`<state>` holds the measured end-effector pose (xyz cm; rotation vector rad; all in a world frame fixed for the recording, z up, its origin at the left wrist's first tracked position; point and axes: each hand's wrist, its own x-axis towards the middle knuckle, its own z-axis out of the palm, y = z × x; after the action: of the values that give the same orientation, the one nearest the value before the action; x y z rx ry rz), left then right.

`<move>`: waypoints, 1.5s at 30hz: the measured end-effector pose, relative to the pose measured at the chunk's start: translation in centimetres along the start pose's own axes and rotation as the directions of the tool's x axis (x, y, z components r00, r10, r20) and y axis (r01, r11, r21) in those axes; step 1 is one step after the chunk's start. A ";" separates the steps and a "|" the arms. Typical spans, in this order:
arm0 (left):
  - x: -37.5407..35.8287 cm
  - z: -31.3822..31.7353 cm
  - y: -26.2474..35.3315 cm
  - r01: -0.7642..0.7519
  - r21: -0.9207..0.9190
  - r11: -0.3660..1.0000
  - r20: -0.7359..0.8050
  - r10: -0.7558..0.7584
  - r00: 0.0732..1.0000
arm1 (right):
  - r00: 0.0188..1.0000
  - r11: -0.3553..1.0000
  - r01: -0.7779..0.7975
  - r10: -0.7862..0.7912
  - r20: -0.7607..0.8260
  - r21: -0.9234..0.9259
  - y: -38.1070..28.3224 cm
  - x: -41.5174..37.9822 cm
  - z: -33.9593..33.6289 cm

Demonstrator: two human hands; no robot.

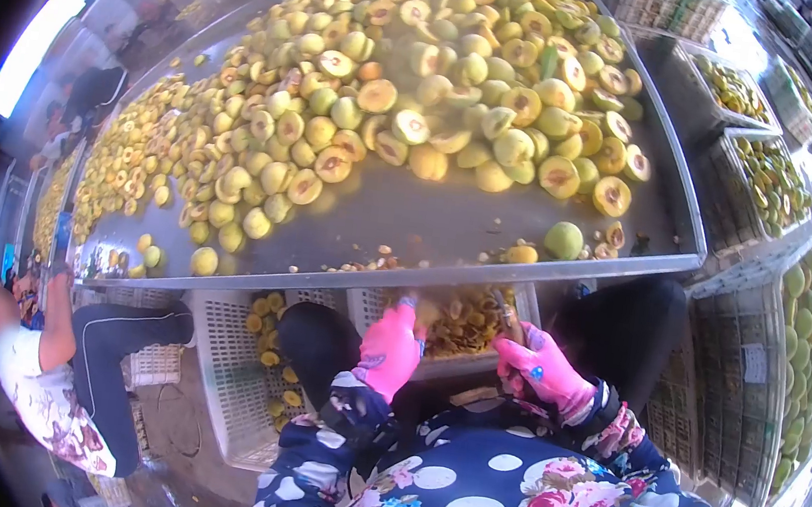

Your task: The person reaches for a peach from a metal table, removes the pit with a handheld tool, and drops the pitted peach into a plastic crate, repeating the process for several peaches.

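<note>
My left hand [392, 348], in a pink glove, is held over the near edge of a crate of cut fruit pieces [463, 322]; its fingers are curled, and what they hold, if anything, is too small to tell. On the right side of that crate, my right hand [545, 370], also gloved in pink, is closed around a small brownish tool [510, 324]. Beyond both hands, a metal table [408, 238] bears a large heap of halved yellow-green fruit [377, 96]. A whole green fruit [564, 240] lies near the table's front edge.
White crate [230, 374] with fruit stands left of my legs. Tall crates of green fruit [801, 349] stand at the right, with more crates [770, 180] behind. At the left sits another person [57, 374]. The table's raised metal rim [403, 278] runs just beyond my hands.
</note>
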<state>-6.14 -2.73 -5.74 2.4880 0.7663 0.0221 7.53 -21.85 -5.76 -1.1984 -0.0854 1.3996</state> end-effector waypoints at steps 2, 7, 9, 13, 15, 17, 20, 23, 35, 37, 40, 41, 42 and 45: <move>0.6 -0.2 0.2 0.057 0.068 0.996 -0.226 -0.040 0.973 | 0.999 0.997 0.012 -0.015 -0.029 -0.073 0.4 0.4 -0.3; 2.8 -6.6 -1.7 -0.049 -0.275 0.960 -0.356 -0.055 0.933 | 0.996 0.988 -0.046 0.035 -0.076 -0.145 -0.2 0.3 -0.2; 6.1 -9.8 -5.5 -0.045 -0.246 0.968 -0.550 -0.101 0.829 | 0.996 0.989 -0.056 0.046 -0.076 -0.134 -0.1 0.4 -0.3; 14.5 -13.0 -14.2 0.303 -0.108 0.947 -0.421 -0.320 0.849 | 0.996 0.988 -0.070 0.062 -0.067 -0.138 0.0 1.0 -0.5; 16.8 -12.6 -14.6 0.407 0.055 0.912 -0.337 -0.367 0.867 | 0.997 0.990 -0.054 0.046 -0.060 -0.133 0.1 1.4 -0.6; 18.0 -11.3 -14.3 0.390 0.049 0.919 -0.358 -0.348 0.866 | 0.997 0.989 -0.063 0.055 -0.061 -0.137 -0.2 1.7 -0.7; 19.6 -7.9 -14.9 0.210 -0.315 0.926 -0.509 -0.351 0.786 | 0.994 0.988 -0.081 0.070 -0.087 -0.129 -0.7 1.5 -0.4; 19.5 -8.1 -15.3 0.293 -0.535 0.792 -0.162 -0.437 0.885 | 0.995 0.979 -0.094 0.085 -0.060 -0.182 -1.0 1.5 -0.1; 2.8 -8.1 -1.2 0.181 -0.610 -0.771 0.262 0.019 0.965 | 0.988 0.824 0.146 -0.096 0.118 -0.548 -3.8 -1.4 3.5; 1.4 -6.5 -0.2 0.188 -0.685 -0.704 0.240 0.026 0.970 | 0.971 0.744 0.237 -0.155 0.183 -0.625 -5.1 -2.3 5.1; 0.1 -4.7 1.1 0.226 -0.793 -0.565 0.243 0.046 0.969 | 0.947 0.651 0.321 -0.218 0.236 -0.688 -4.8 -3.2 6.0; -0.2 -4.3 1.6 0.239 -0.825 -0.512 0.247 0.055 0.968 | 0.944 0.616 0.328 -0.226 0.238 -0.716 -4.8 -3.3 6.3; -0.5 -4.1 2.2 0.252 -0.826 -0.505 0.261 0.053 0.964 | 0.942 0.579 0.335 -0.235 0.241 -0.743 -4.8 -3.4 6.6; -1.3 -3.8 3.7 0.261 -0.847 -0.463 0.268 0.051 0.962 | 0.926 0.569 0.373 -0.277 0.257 -0.733 -4.4 -3.7 6.7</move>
<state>-5.96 -4.20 -0.46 0.4398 0.4242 0.2715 5.13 -19.65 2.44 -1.6878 -1.0507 1.0944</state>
